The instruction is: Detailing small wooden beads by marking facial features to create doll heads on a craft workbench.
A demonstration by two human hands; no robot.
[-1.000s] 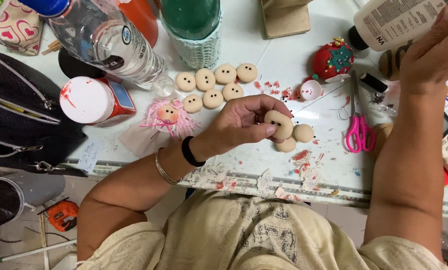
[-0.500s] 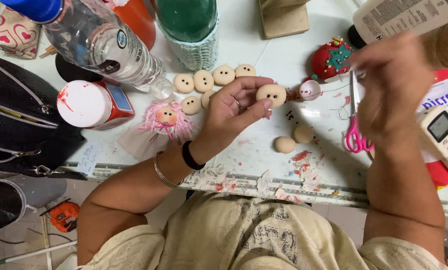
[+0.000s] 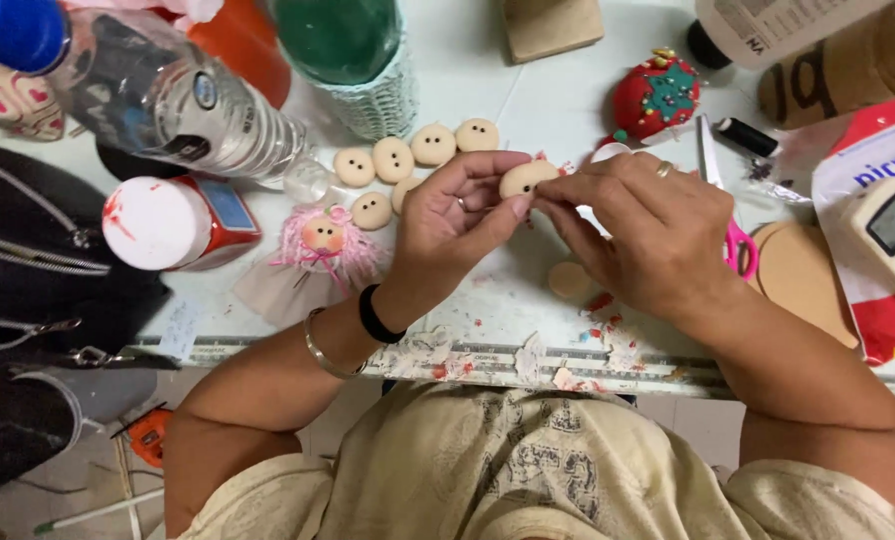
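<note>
My left hand [image 3: 460, 222] pinches a small beige round doll head [image 3: 528, 178] between thumb and fingers above the white table [image 3: 528, 100]. My right hand [image 3: 648, 225] meets it from the right, fingertips touching the same head. Several more beige heads with dot eyes [image 3: 415, 152] lie in a row just behind my left hand. Another beige piece [image 3: 571, 280] rests on the table under my right hand. A small doll with pink yarn hair [image 3: 320, 245] lies left of my left wrist.
A lying clear water bottle [image 3: 158, 95], a white-lidded red jar [image 3: 173, 222] and a black bag [image 3: 38, 270] crowd the left. A green bottle in crochet sleeve [image 3: 353, 60], red pincushion [image 3: 656, 95], pink-handled scissors [image 3: 730, 235] and a white remote [image 3: 893, 240] sit behind and right.
My left hand lifted one beige head off the table and held it up. My right hand came down from the back right and joined it on the head.
</note>
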